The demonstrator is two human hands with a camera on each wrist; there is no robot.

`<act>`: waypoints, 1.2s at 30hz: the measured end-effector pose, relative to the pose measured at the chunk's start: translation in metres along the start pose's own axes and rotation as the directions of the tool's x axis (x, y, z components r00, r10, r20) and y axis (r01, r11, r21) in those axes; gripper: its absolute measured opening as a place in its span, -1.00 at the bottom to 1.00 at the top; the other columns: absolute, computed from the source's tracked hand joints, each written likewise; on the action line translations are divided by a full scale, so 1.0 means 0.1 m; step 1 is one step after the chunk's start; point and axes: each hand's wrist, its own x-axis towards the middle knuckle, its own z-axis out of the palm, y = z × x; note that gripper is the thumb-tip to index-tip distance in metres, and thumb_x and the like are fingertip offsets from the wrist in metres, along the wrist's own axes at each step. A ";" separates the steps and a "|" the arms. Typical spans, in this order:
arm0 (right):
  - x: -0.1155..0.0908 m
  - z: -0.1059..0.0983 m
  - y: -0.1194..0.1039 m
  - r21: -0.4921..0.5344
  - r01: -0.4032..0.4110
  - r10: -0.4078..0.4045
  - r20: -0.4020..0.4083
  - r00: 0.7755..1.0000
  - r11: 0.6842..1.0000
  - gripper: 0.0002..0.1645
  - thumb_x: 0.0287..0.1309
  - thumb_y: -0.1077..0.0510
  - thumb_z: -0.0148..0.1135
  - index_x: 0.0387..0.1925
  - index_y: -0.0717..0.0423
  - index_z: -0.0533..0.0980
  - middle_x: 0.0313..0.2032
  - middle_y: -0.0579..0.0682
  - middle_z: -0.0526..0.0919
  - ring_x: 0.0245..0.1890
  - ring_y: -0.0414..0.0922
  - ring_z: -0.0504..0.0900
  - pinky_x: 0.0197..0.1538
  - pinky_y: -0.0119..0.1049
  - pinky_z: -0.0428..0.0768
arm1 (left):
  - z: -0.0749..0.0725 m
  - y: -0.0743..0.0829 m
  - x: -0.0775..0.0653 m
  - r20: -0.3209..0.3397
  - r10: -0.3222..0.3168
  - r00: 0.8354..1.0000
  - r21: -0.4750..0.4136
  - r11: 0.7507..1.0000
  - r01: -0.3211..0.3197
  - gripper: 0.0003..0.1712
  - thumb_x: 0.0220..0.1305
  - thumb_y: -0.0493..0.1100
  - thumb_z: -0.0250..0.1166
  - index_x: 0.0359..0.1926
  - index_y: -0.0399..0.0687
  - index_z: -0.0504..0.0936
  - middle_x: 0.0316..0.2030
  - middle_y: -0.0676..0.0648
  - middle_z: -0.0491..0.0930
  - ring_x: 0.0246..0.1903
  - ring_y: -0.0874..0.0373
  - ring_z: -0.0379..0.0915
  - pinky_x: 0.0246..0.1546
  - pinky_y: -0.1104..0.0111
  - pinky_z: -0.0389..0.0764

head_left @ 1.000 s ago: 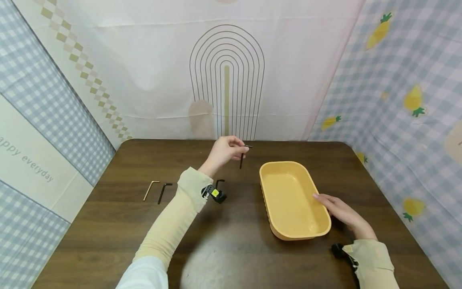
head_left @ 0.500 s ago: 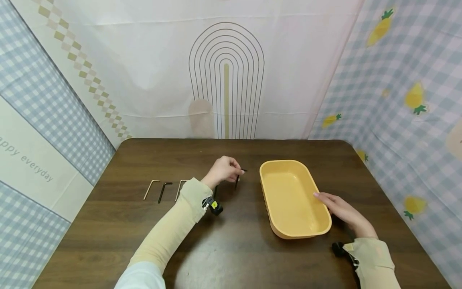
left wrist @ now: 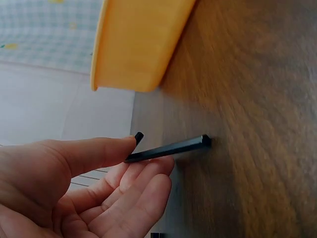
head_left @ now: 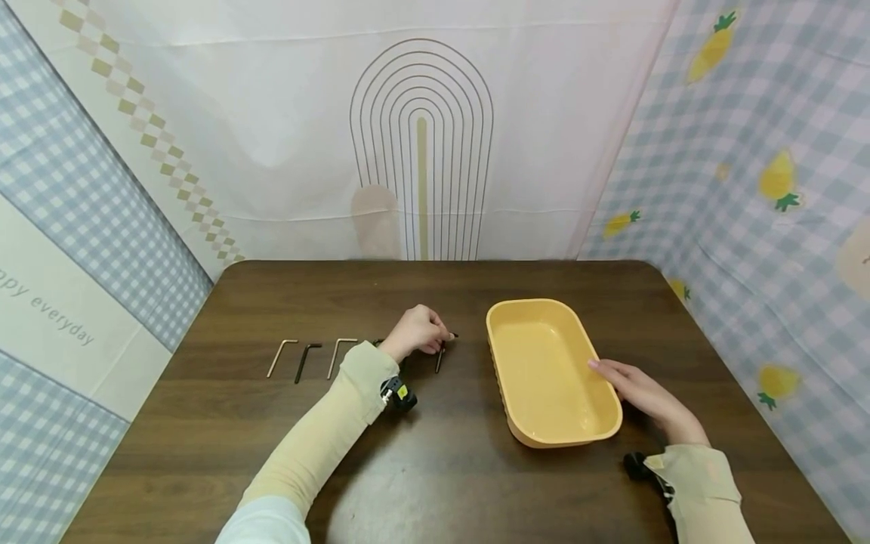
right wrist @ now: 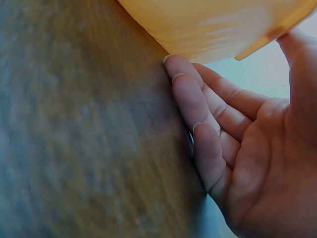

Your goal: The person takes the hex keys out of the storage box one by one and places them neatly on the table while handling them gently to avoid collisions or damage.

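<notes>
My left hand (head_left: 416, 330) pinches a black hex key (left wrist: 171, 148) between thumb and fingers, low over the table. The long arm of the key slants down; whether its tip touches the wood I cannot tell. To the left lie a brass-coloured hex key (head_left: 281, 358), a black one (head_left: 306, 363) and another pale metal one (head_left: 340, 357). Behind the left wrist, one more black key (head_left: 378, 341) is mostly hidden. At the right side of a yellow plastic basket (head_left: 501, 378), my right hand (head_left: 642, 394) holds the rim, thumb over it and fingers outside near the tabletop.
The brown wooden table (head_left: 421, 483) runs back to a white printed curtain (head_left: 292, 151). Checked fabric hangs at both sides. Between the left hand and the basket is a strip of bare wood. A small black camera (head_left: 401, 394) is strapped to the left wrist.
My left hand has come down and nearer with the black hex key, from above the back of the table to just over the wood. The right hand and basket have stayed in place.
</notes>
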 end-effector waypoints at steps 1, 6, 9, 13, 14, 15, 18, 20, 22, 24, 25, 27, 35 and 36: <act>0.00 0.00 0.00 -0.003 -0.001 0.001 -0.001 1.000 1.000 -0.17 0.53 -0.23 -0.09 0.42 0.41 0.22 0.07 0.17 0.61 -0.08 -0.15 0.61 -0.05 -0.31 0.59 | 0.00 0.00 0.01 -0.001 -0.003 1.000 0.010 1.000 0.003 -0.85 0.20 -0.25 0.45 -0.44 -0.27 0.72 -0.52 -0.11 0.68 -0.60 0.15 0.58 -0.52 0.33 0.70; 0.00 0.00 0.00 -0.012 -0.005 0.005 -0.005 1.000 1.000 -0.16 0.53 -0.23 -0.10 0.42 0.41 0.22 0.07 0.17 0.61 -0.08 -0.15 0.60 -0.05 -0.31 0.59 | 0.00 0.01 0.03 -0.009 -0.020 1.000 0.041 0.999 0.020 -0.82 0.17 -0.26 0.47 -0.47 -0.29 0.71 -0.64 -0.09 0.62 -0.68 0.20 0.53 -0.58 0.36 0.67; 0.00 -0.01 0.00 -0.002 -0.001 0.001 -0.004 1.000 1.000 -0.17 0.53 -0.23 -0.09 0.42 0.42 0.22 0.05 0.15 0.62 -0.10 -0.16 0.61 -0.06 -0.31 0.59 | -0.01 0.02 0.03 -0.008 -0.037 0.999 0.045 0.998 0.037 -0.81 0.16 -0.27 0.48 -0.49 -0.30 0.69 -0.67 -0.08 0.59 -0.71 0.21 0.52 -0.59 0.37 0.67; 0.00 0.00 -0.01 0.023 0.007 -0.007 0.003 1.000 1.000 -0.18 0.54 -0.21 -0.09 0.41 0.42 0.23 -0.01 0.13 0.65 -0.15 -0.15 0.65 -0.09 -0.30 0.62 | -0.01 0.02 0.03 -0.003 -0.044 0.999 0.071 0.997 0.044 -0.81 0.18 -0.27 0.46 -0.50 -0.30 0.69 -0.69 -0.09 0.59 -0.73 0.19 0.53 -0.62 0.37 0.66; 0.00 0.00 -0.01 0.030 0.008 -0.008 0.006 1.000 1.000 -0.19 0.54 -0.20 -0.09 0.40 0.42 0.23 -0.03 0.13 0.65 -0.16 -0.14 0.65 -0.09 -0.29 0.62 | -0.01 0.02 0.03 -0.002 -0.044 0.999 0.075 0.996 0.044 -0.81 0.19 -0.28 0.45 -0.50 -0.30 0.69 -0.69 -0.09 0.59 -0.74 0.19 0.54 -0.62 0.36 0.66; 0.00 0.00 -0.01 0.033 0.008 -0.009 0.008 1.000 0.999 -0.19 0.54 -0.20 -0.08 0.41 0.42 0.22 -0.03 0.13 0.66 -0.17 -0.14 0.66 -0.10 -0.29 0.63 | -0.01 0.01 0.03 -0.001 -0.042 0.999 0.084 0.996 0.042 -0.80 0.19 -0.28 0.45 -0.50 -0.30 0.69 -0.70 -0.10 0.59 -0.74 0.18 0.54 -0.63 0.36 0.66; -0.01 0.00 -0.01 0.029 0.003 -0.003 0.008 1.000 1.000 -0.17 0.54 -0.21 -0.09 0.42 0.42 0.21 -0.01 0.14 0.65 -0.15 -0.13 0.66 -0.09 -0.29 0.62 | 0.00 -0.02 0.04 0.005 -0.038 0.999 0.100 0.994 0.037 -0.79 0.21 -0.28 0.44 -0.52 -0.30 0.69 -0.70 -0.09 0.59 -0.75 0.18 0.55 -0.64 0.36 0.65; -0.01 0.01 -0.01 0.018 -0.002 0.002 0.005 1.000 1.000 -0.16 0.54 -0.22 -0.09 0.43 0.42 0.19 0.04 0.16 0.63 -0.12 -0.14 0.64 -0.07 -0.31 0.61 | 0.01 -0.04 0.05 0.009 -0.035 0.999 0.110 0.993 0.034 -0.78 0.21 -0.28 0.44 -0.54 -0.29 0.68 -0.71 -0.09 0.59 -0.76 0.19 0.55 -0.65 0.36 0.65; -0.01 0.01 -0.01 0.008 -0.007 0.007 0.004 1.000 1.000 -0.15 0.53 -0.23 -0.09 0.43 0.42 0.18 0.08 0.17 0.62 -0.10 -0.15 0.63 -0.05 -0.31 0.60 | 0.01 -0.05 0.05 0.013 -0.032 0.999 0.119 0.992 0.030 -0.77 0.22 -0.28 0.44 -0.55 -0.29 0.68 -0.71 -0.08 0.58 -0.76 0.19 0.54 -0.64 0.36 0.65; -0.01 0.00 -0.01 0.003 -0.009 0.009 0.003 1.000 1.000 -0.14 0.53 -0.23 -0.10 0.44 0.42 0.18 0.09 0.17 0.61 -0.09 -0.15 0.62 -0.05 -0.31 0.60 | 0.01 -0.04 0.05 0.014 -0.029 0.999 0.124 0.992 0.027 -0.76 0.21 -0.28 0.44 -0.55 -0.30 0.68 -0.71 -0.08 0.59 -0.76 0.19 0.54 -0.64 0.36 0.65; -0.01 0.00 -0.01 0.007 -0.008 0.007 0.005 1.000 1.000 -0.15 0.54 -0.23 -0.10 0.43 0.42 0.18 0.07 0.17 0.62 -0.09 -0.14 0.63 -0.05 -0.30 0.60 | 0.00 -0.03 0.04 0.013 -0.026 1.000 0.129 0.991 0.024 -0.76 0.21 -0.28 0.44 -0.56 -0.30 0.68 -0.71 -0.09 0.59 -0.76 0.18 0.55 -0.64 0.36 0.65; -0.01 0.00 -0.01 0.012 -0.003 0.003 0.004 1.000 1.000 -0.16 0.54 -0.22 -0.09 0.42 0.42 0.20 0.05 0.15 0.63 -0.11 -0.14 0.64 -0.06 -0.29 0.61 | 0.00 -0.02 0.04 0.014 -0.023 1.000 0.139 0.990 0.021 -0.76 0.20 -0.29 0.44 -0.56 -0.30 0.69 -0.71 -0.10 0.60 -0.75 0.18 0.55 -0.64 0.37 0.65; 0.00 0.00 -0.02 0.041 0.001 -0.001 0.013 1.000 0.999 -0.20 0.54 -0.21 -0.09 0.39 0.41 0.24 -0.05 0.10 0.66 -0.17 -0.14 0.66 -0.09 -0.28 0.63 | 0.00 -0.01 0.04 0.022 -0.028 0.999 0.148 0.989 0.025 -0.77 0.20 -0.29 0.44 -0.56 -0.30 0.69 -0.70 -0.10 0.61 -0.75 0.18 0.56 -0.64 0.38 0.65; 0.00 0.00 -0.02 0.042 -0.001 0.000 0.013 1.000 0.999 -0.20 0.54 -0.21 -0.09 0.39 0.42 0.24 -0.06 0.10 0.66 -0.18 -0.14 0.66 -0.10 -0.29 0.63 | 0.00 -0.02 0.04 0.023 -0.026 0.999 0.145 0.989 0.023 -0.77 0.20 -0.29 0.44 -0.55 -0.31 0.69 -0.70 -0.10 0.61 -0.75 0.18 0.55 -0.64 0.38 0.65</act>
